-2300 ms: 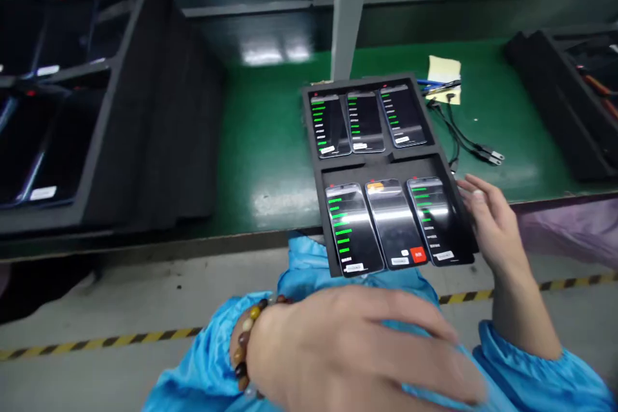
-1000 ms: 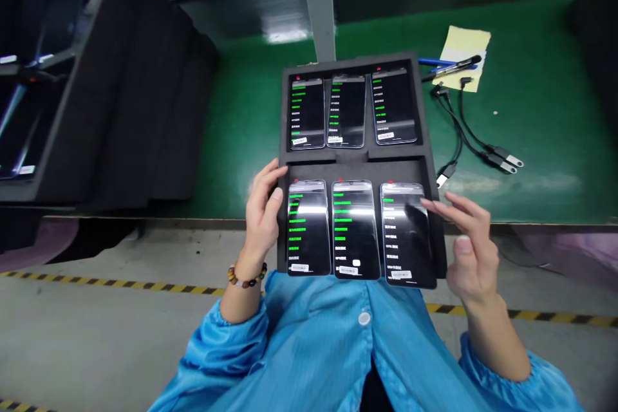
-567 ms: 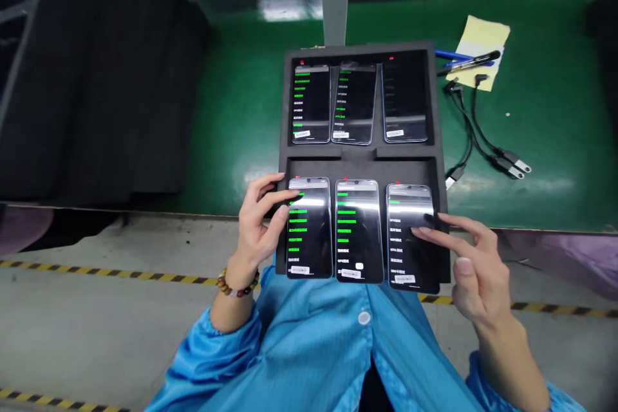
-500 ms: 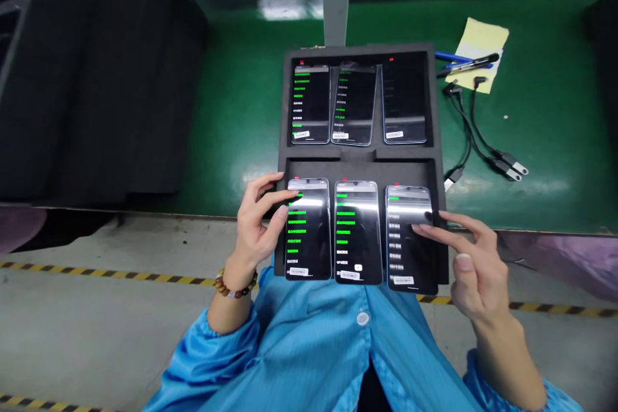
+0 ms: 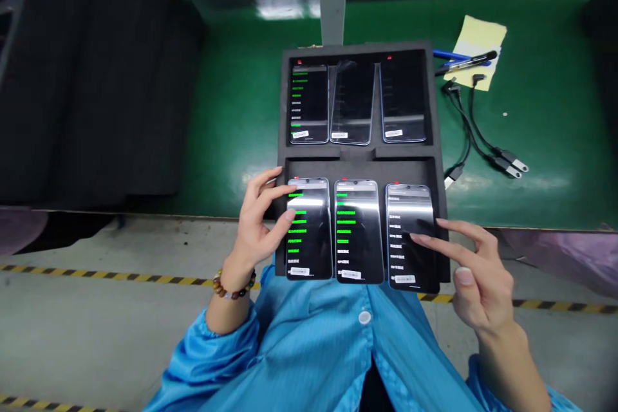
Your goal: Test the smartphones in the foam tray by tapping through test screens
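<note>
A black foam tray (image 5: 364, 154) bears two rows of smartphones. My left hand (image 5: 261, 219) is open at the tray's left edge, its index fingertip at the top of the front left phone (image 5: 311, 248) and its thumb by that phone's side. My right hand (image 5: 483, 273) is open, with one fingertip at the screen of the front right phone (image 5: 410, 257) and another finger near the tray's right edge. Between them lies the front middle phone (image 5: 360, 238). Green and white text lines show on the left and middle screens; the right one's list looks white.
In the back row are a lit phone (image 5: 309, 106), a dim phone (image 5: 354, 106) and a dark phone (image 5: 403, 100). Right of the tray, pens (image 5: 466, 63) lie on yellow paper (image 5: 483, 32), near black cables (image 5: 476, 125). The green table (image 5: 545, 187) ends behind my hands.
The list on the front right phone has scrolled and its green line is gone from view. The back middle screen has dimmed. My left thumb has lifted slightly; both hands stay nearly in place.
</note>
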